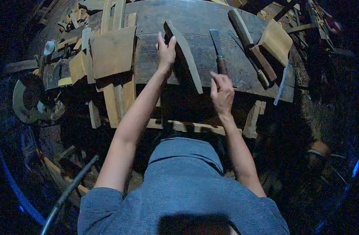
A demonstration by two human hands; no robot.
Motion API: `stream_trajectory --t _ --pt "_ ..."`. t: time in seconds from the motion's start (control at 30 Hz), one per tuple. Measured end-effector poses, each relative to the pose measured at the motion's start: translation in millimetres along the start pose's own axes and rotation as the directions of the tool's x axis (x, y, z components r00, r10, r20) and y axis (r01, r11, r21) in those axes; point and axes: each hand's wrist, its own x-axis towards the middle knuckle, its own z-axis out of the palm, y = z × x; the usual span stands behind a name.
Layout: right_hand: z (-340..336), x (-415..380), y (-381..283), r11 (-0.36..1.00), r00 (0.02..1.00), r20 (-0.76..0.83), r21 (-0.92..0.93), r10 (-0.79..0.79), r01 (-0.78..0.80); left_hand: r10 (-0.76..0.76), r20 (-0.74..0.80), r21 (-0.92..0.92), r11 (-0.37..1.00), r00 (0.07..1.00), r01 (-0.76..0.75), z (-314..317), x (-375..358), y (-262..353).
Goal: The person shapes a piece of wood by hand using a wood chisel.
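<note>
A long, curved piece of wood [186,51] slants over the bench, its near end reaching past the front edge. My left hand [166,54] is at its left side, thumb against the wood and fingers partly hidden, apparently gripping it. To the right lies a chisel [216,41] with a flat metal blade pointing away and a dark wooden handle. Just at the near end of that handle is my right hand [223,93], fingers loosely bent and apart, slightly blurred. Whether it touches the handle is hard to see; nothing shows in its grasp.
The dark wooden bench [152,58] carries a broad board [113,53] and stacked offcuts on the left. At right lie a long wooden tool [242,29], a pale wood block [275,43] and a metal ruler [281,86]. A curved metal bar [70,192] rises at lower left.
</note>
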Motion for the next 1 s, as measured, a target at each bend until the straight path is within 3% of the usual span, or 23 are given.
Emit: stream_trajectory --t 0.07,0.1,0.17,0.2,0.23,0.3,0.33,0.4,0.53,0.6,0.73,0.83,0.93,1.0 --pt "-2 18 -4 0.962 0.954 -0.220 -0.229 -0.202 0.151 0.203 -0.205 0.180 0.969 0.957 -0.167 10 3 10" --pt "8 20 2 0.975 0.962 -0.218 -0.186 -0.165 0.125 0.193 -0.195 0.227 0.963 0.962 -0.148 10 0 4" --pt "12 40 13 0.951 0.951 -0.254 -0.292 -0.177 0.099 0.338 -0.241 0.109 0.941 0.910 -0.320 25 18 0" --pt "10 50 18 0.953 0.949 -0.271 -0.293 -0.158 0.075 0.358 -0.259 0.186 0.930 0.897 -0.317 35 31 -12" --pt "16 58 17 0.932 0.960 -0.231 -0.358 -0.156 0.065 0.367 -0.231 0.214 0.923 0.901 -0.321 32 35 -17" --pt "20 70 22 0.913 0.973 -0.198 -0.407 -0.115 0.025 0.515 -0.289 0.198 0.857 0.807 -0.476 34 39 -27" --pt "22 75 27 0.898 0.982 -0.160 -0.439 -0.096 0.016 0.597 -0.289 0.301 0.799 0.749 -0.520 36 36 -26" --pt "25 82 37 0.860 0.980 -0.147 -0.509 -0.134 0.041 0.545 -0.263 0.239 0.836 0.796 -0.494 41 25 -15" --pt "12 79 41 0.939 0.979 -0.143 -0.331 -0.144 0.090 0.483 -0.228 0.097 0.875 0.846 -0.474 41 14 -2" --pt "2 53 35 0.998 0.998 -0.023 -0.027 -0.057 0.057 0.478 -0.221 0.131 0.878 0.850 -0.460 40 15 -3" --pt "-23 -14 5 0.967 0.993 0.115 0.256 -0.026 -0.005 0.439 -0.217 0.084 0.898 0.872 -0.432 41 12 2" --pt "-31 -54 -17 0.911 0.959 0.262 0.362 0.105 -0.198 0.424 -0.219 0.068 0.905 0.879 -0.420 37 18 -7" --pt "-40 -65 -32 0.952 0.918 0.379 0.219 0.120 -0.215 0.457 -0.230 0.168 0.888 0.859 -0.428 37 17 -7" --pt "-21 -56 -26 0.950 0.958 0.283 0.284 0.046 -0.129 0.430 -0.227 0.063 0.902 0.874 -0.428 38 20 -7"
